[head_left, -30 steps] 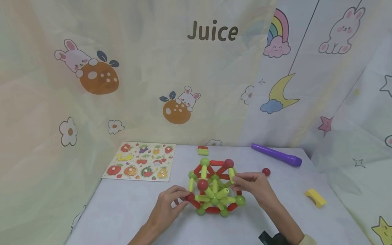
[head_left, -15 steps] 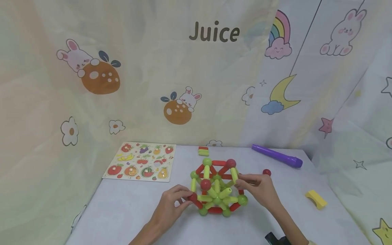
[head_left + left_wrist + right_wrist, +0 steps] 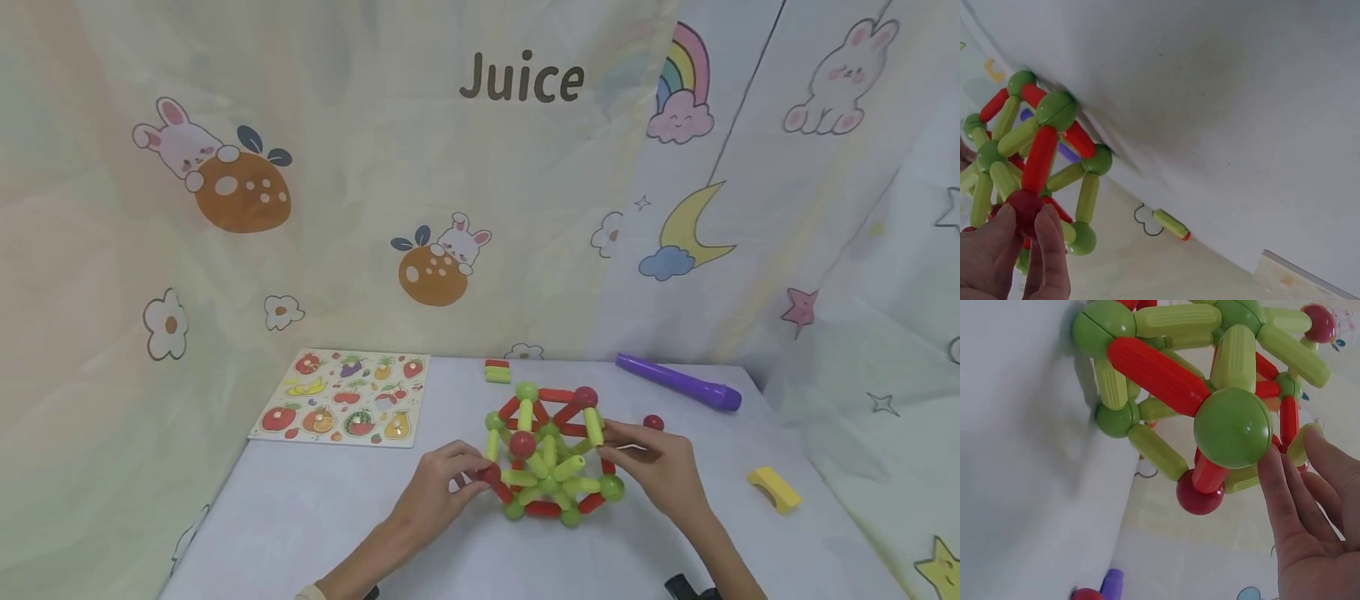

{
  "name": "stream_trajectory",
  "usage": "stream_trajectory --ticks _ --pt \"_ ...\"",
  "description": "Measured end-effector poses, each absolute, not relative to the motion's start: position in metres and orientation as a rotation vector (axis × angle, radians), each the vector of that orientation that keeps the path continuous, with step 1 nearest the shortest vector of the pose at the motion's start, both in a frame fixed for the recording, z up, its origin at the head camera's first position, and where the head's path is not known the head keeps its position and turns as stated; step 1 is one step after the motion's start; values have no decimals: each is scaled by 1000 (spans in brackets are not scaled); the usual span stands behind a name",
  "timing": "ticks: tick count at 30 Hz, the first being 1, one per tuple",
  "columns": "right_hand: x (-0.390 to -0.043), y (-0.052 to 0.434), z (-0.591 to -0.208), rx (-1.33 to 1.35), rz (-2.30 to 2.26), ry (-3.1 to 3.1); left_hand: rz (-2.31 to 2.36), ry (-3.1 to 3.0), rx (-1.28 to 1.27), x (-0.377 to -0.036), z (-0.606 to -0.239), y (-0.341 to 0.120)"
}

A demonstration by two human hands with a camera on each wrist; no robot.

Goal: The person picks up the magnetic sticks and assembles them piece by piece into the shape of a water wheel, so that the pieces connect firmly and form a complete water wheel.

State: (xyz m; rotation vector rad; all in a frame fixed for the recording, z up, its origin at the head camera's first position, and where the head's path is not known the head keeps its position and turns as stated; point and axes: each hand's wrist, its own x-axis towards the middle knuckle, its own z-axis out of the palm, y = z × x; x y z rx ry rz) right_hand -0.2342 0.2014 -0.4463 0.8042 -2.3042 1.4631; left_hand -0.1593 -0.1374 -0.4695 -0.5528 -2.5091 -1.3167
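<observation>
A magnetic ball-and-stick structure [image 3: 551,481], built of red and green balls with red and yellow-green sticks, stands between both hands in the head view. My left hand [image 3: 441,485] pinches a red ball [image 3: 1025,209] at its lower left corner between thumb and fingers. On the upper right side, my right hand [image 3: 663,467] pinches a yellow-green stick [image 3: 593,427] that hangs from a red ball [image 3: 586,398]. One yellow-green stick [image 3: 573,467] points out of the middle with a free end. In the right wrist view a large green ball [image 3: 1233,428] sits right by the fingertips.
A fruit puzzle board [image 3: 341,398] lies at the back left. Spare red and yellow-green sticks [image 3: 497,372] lie behind the structure. To the right are a purple wand-like toy [image 3: 678,382], a loose red ball [image 3: 653,423] and a yellow arch block [image 3: 775,490]. A printed curtain [image 3: 345,167] hangs behind.
Over the last half second the structure has shifted a little to the right, with both hands moving along and keeping their holds.
</observation>
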Motion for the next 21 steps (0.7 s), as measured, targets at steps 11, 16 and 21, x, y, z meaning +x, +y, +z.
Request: stream_trajectory --ticks 11,16,21 --pt "-218 236 -468 654 1382 -2360 -1480 -2653 -636 -208 -458 -166" --pt "-210 245 -480 729 1393 -2398 -1423 -2653 -439 -268 -467 -180" --pt "-209 240 -491 790 1451 -2399 -1270 -2709 -329 -324 -488 -178"
